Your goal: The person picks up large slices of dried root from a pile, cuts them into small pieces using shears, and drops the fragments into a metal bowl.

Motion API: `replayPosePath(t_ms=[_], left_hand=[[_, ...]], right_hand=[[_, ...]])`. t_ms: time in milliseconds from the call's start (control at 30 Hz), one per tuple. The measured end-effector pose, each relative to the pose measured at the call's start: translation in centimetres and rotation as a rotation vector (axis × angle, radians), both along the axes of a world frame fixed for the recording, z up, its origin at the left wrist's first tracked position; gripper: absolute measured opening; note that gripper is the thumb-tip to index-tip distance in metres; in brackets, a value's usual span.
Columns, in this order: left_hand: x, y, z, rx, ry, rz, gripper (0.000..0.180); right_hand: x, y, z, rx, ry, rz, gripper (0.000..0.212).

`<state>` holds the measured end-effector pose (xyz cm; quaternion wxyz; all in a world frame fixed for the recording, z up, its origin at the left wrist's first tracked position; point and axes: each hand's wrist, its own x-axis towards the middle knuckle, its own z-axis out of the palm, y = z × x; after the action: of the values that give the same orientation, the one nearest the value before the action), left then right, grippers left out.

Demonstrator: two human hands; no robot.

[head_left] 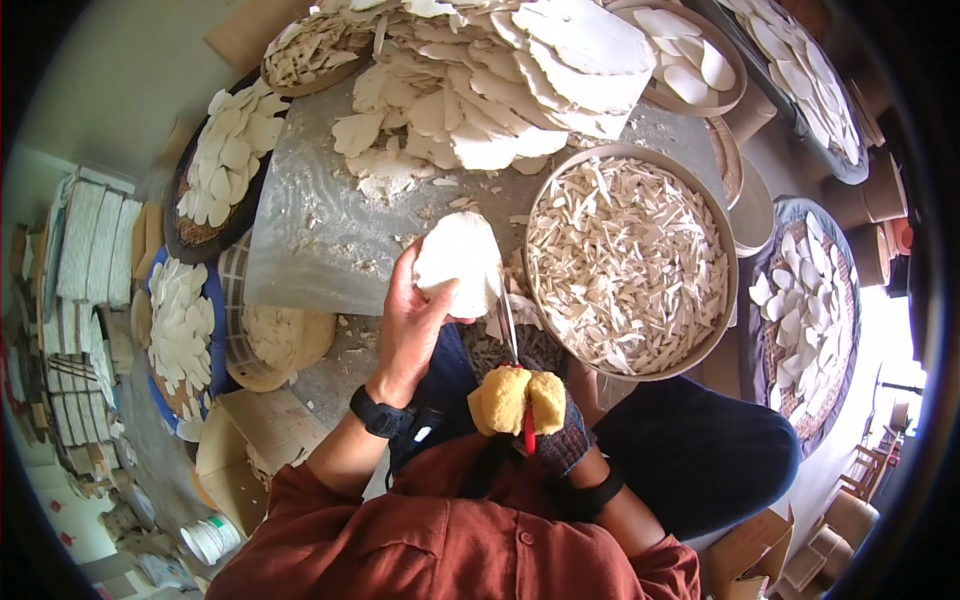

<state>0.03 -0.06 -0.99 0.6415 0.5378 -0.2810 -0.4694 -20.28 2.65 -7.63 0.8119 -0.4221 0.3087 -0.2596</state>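
My left hand [404, 315] pinches a flat, pale, oval slice [458, 262] between thumb and fingers, in front of my body. My right hand [566, 440], in a dark knit glove, is closed around a pair of scissors [508, 325] whose handles are wrapped in thick yellow padding [515, 400]. A bit of red shows below the wrapping. The blades point away from me and lie along the slice's right edge. Padding hides most of my right fingers. Beyond the slice, a tall heap of similar pale slices [470, 100] rests on a grey metal tabletop [300, 235].
Close on the right, a round tray [733, 270] is full of narrow pale trimmings. Trays with more slices stand at the left [182, 325], far right [805, 310] and back right [690, 55]. A cardboard box [235, 440] sits lower left, by my elbow.
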Motion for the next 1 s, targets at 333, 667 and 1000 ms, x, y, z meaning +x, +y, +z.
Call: replayPosePath(t_ms=[333,667,1000], left_hand=[[0.8,-0.5,0.7,0.150,0.016,-0.125,0.048],[5.5,0.6,3.0,-0.057,-0.035,-0.202,0.021],[3.6,2.3,0.6,0.093,-0.129,-0.069,0.012]], right_hand=[[-0.2,-0.7,1.5,-0.443,0.163,0.059,0.040],[-1.8,-1.9,1.5,-0.816,0.507,0.296,0.034],[0.0,-0.7,1.3,-0.346,0.201,0.114,0.041]])
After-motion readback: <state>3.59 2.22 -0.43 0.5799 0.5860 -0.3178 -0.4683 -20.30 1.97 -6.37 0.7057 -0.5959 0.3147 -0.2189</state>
